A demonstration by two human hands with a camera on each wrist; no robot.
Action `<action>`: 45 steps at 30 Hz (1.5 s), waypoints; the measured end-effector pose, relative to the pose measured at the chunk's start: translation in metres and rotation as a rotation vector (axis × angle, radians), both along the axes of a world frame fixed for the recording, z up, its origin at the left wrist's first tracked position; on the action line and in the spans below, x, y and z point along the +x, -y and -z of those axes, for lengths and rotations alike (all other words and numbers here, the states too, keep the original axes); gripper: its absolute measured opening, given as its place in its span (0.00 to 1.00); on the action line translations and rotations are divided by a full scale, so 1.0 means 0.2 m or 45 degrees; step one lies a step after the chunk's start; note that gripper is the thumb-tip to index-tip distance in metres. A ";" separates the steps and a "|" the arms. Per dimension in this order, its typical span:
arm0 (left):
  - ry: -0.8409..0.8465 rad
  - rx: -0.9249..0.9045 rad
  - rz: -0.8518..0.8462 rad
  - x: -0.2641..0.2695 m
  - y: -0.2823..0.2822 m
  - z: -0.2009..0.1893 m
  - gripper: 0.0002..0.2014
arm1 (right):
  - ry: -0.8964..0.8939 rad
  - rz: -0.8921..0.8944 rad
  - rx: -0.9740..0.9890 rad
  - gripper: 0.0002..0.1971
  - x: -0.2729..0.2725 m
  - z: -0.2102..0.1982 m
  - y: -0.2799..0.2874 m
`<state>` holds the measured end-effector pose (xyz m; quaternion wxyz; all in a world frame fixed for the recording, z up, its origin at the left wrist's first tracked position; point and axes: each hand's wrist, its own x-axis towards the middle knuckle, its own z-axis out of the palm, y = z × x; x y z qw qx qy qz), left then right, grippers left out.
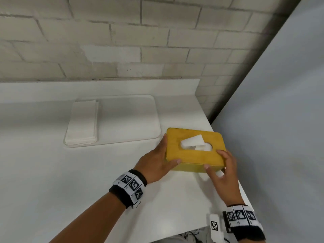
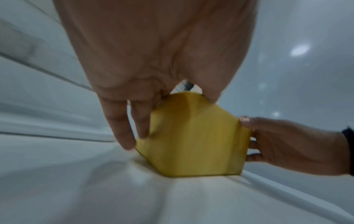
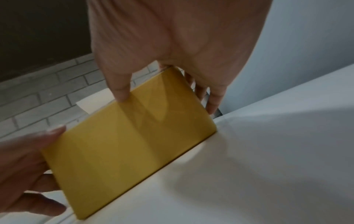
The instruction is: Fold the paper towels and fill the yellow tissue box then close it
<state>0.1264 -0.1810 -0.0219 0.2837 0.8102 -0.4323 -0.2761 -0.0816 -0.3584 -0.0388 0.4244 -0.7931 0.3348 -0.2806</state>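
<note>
The yellow tissue box (image 1: pixel 194 151) sits near the right edge of the white counter with its lid on. A white paper towel (image 1: pixel 192 142) pokes out of the oval slot in the top. My left hand (image 1: pixel 158 159) holds the box's left end, thumb on the front face and fingers along the end. My right hand (image 1: pixel 222 171) grips the right front corner, thumb on the front side and fingers over the top and the right end. In the left wrist view the box (image 2: pixel 191 141) sits between both hands. The right wrist view shows its front face (image 3: pixel 130 144).
A stack of folded paper towels (image 1: pixel 82 123) lies on the left part of a flat white tray (image 1: pixel 129 118) behind the box. A brick wall (image 1: pixel 122 50) backs the counter. A grey panel (image 1: pixel 280 120) stands close on the right, by the counter's edge (image 1: pixel 243 190).
</note>
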 end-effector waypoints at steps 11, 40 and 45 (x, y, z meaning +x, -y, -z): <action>0.425 0.135 -0.258 0.19 0.41 -0.08 0.34 | -0.300 -0.010 0.155 0.31 0.48 -0.10 0.31; 0.404 0.339 -0.468 0.67 0.75 -0.11 0.34 | -0.571 -0.152 0.271 0.37 1.09 -0.17 0.71; 0.305 0.215 -0.420 0.65 0.70 -0.14 0.34 | -0.483 -0.184 0.287 0.39 1.05 -0.21 0.66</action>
